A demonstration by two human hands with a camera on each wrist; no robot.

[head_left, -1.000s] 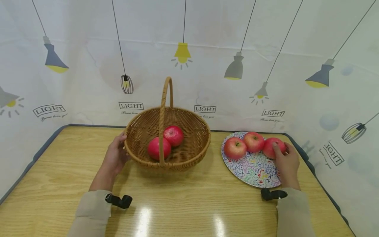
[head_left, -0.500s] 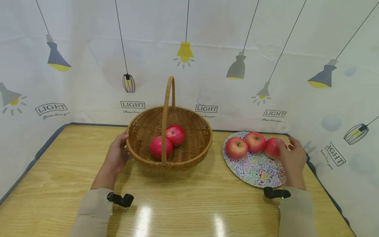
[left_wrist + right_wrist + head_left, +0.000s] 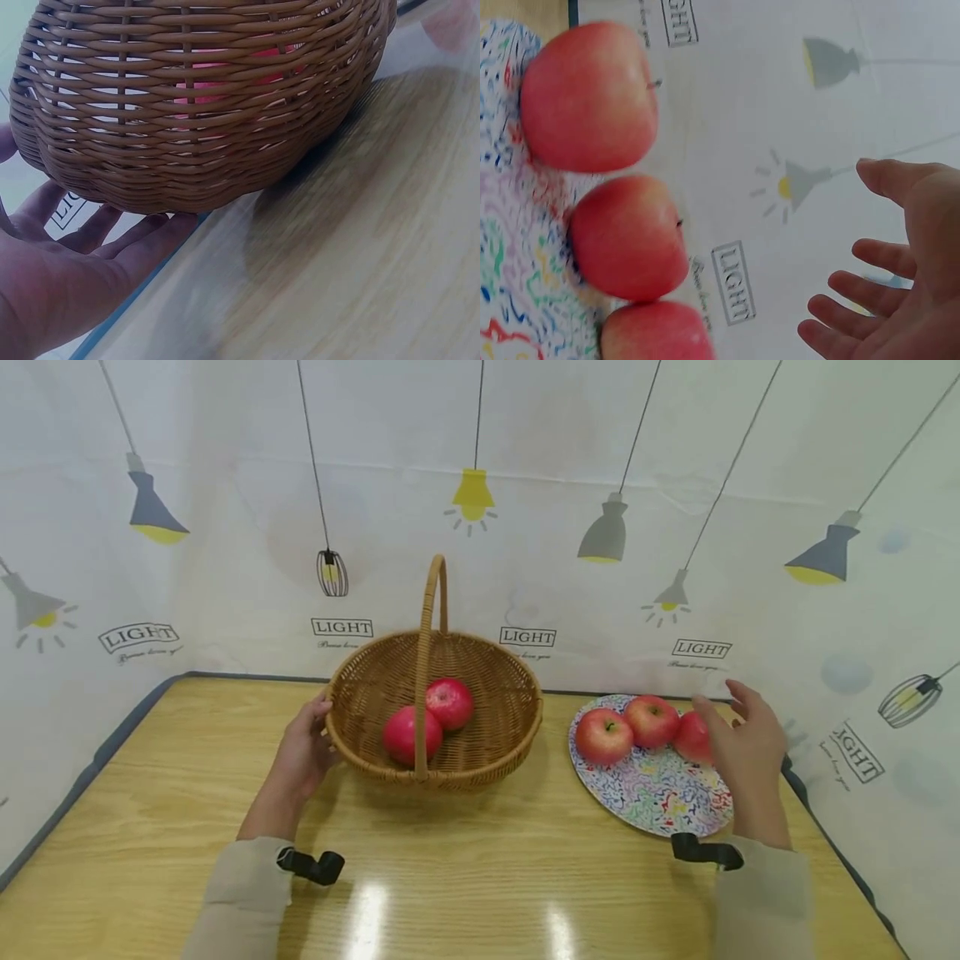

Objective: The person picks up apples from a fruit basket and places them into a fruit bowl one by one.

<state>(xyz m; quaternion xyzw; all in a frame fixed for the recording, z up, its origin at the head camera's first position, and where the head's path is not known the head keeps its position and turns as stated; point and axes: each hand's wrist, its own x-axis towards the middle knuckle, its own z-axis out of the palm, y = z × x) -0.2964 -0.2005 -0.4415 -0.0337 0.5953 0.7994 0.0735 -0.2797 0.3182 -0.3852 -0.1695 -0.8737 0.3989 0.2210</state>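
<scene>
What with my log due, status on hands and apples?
Left hand holds basket. Right hand open, empty, by plate. Three apples on plate, two in basket. Possible snag: handle arching over basket.

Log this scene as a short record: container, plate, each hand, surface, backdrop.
Container: wicker basket with an arched handle, two red apples inside
Plate: multicoloured squiggle-patterned plate, three apples along its far part
Left hand: holds the basket at its left side
Right hand: holds nothing, beside the plate's rightmost apple but apart from it
Surface: wood-grain table
Backdrop: pale sheet printed with hanging lamps and "LIGHT"
</scene>
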